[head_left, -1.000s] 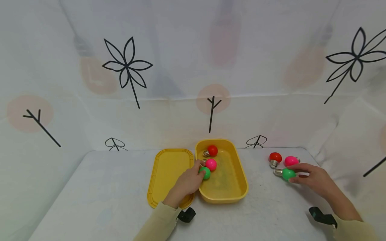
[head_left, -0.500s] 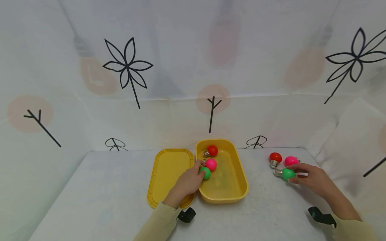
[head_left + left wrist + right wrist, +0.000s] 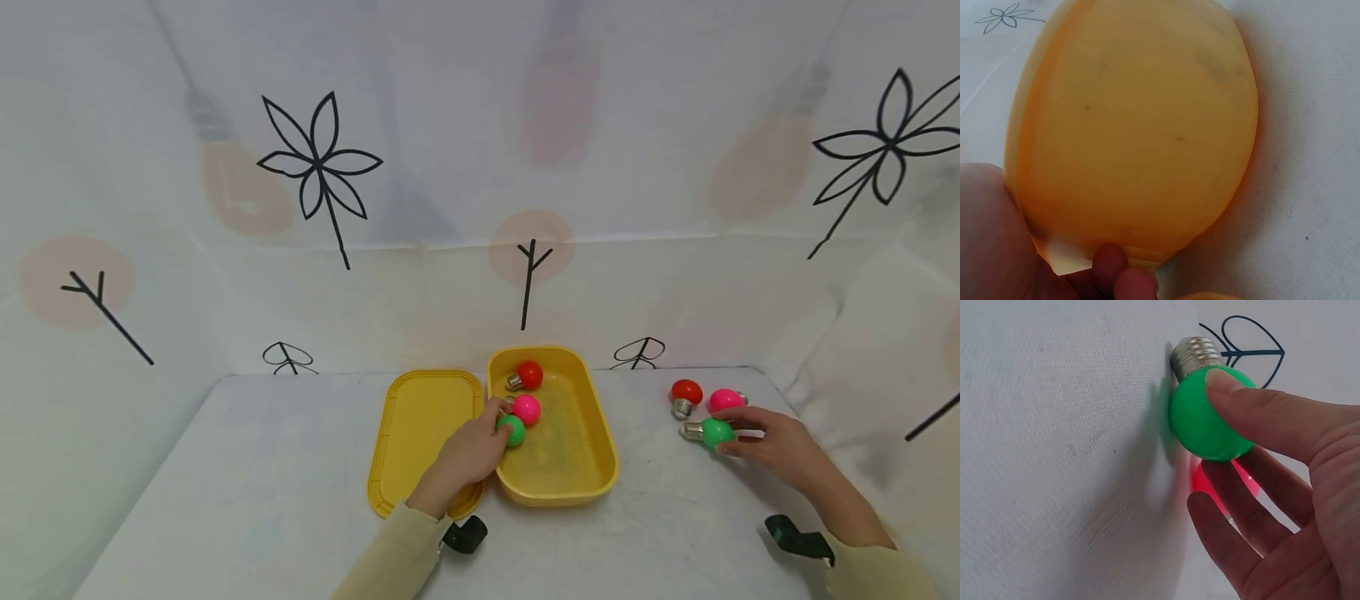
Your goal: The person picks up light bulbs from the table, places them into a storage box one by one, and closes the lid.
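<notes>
A yellow plastic container [image 3: 558, 450] stands on the table, holding a red bulb [image 3: 530, 375], a pink bulb [image 3: 527, 409] and a green bulb [image 3: 512, 430]. My left hand [image 3: 468, 454] grips its left wall; in the left wrist view, fingertips [image 3: 1111, 265] show beside the container's outer side [image 3: 1147, 125]. Over on the right, my right hand [image 3: 780, 450] pinches a second green bulb [image 3: 717, 432], metal base pointing left. The right wrist view has the thumb on this green bulb [image 3: 1210, 425] and fingers on its other side. It looks close to the cloth.
A yellow lid [image 3: 420, 433] lies flat just left of the container, partly under the left arm. Beyond the right hand are another red bulb [image 3: 686, 392] and another pink bulb [image 3: 726, 400]. A white printed cloth backdrop [image 3: 420, 308] rises behind the table [image 3: 247, 492].
</notes>
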Tool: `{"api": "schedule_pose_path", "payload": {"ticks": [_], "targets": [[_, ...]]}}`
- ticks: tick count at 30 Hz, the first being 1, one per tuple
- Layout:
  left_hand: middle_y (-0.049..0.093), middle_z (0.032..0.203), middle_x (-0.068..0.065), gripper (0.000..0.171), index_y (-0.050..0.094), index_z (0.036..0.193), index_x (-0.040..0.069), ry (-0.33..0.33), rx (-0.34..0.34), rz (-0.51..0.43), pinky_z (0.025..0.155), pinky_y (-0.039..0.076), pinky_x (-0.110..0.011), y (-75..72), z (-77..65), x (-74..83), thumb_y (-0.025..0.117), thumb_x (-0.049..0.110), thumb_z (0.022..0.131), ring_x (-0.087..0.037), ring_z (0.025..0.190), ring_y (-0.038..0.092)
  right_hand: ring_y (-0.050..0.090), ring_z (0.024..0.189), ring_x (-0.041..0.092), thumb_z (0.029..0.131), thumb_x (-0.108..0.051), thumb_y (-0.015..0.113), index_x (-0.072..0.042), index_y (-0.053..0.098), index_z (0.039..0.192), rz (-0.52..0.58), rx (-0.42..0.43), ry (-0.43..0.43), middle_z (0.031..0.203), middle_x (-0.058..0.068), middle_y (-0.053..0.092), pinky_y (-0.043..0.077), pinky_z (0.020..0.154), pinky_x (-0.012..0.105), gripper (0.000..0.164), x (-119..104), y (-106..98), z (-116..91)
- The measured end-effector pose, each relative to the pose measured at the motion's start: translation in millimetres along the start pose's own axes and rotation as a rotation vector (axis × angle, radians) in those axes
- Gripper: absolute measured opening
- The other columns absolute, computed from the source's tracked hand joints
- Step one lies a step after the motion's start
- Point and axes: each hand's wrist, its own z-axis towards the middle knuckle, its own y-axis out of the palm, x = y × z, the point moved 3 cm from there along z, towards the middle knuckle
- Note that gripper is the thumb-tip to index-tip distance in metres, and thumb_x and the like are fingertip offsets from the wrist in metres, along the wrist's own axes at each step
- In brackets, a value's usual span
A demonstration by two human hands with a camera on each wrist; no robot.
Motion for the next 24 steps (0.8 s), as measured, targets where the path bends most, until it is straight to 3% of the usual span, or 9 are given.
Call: {"api": "schedule_pose_path", "payload": {"ticks": [24], "targets": [[0.047,0.065,-0.002,0.026,0.045,0.130,0.024,-0.006,0.003,0.001,0.051,0.034,-0.030,-0.2,-0.6,2.3,0.045,0.033,0.106,-0.020,0.054,0.047,0.051,0.111,0.055,0.084,-0.034,0.080,0.007,0.055,0.130,-0.030,0.015,-0.004,0.127,0.036,0.052,0.057,0.076,0.049,0.067,0.6,-0.9,-2.9]]}}
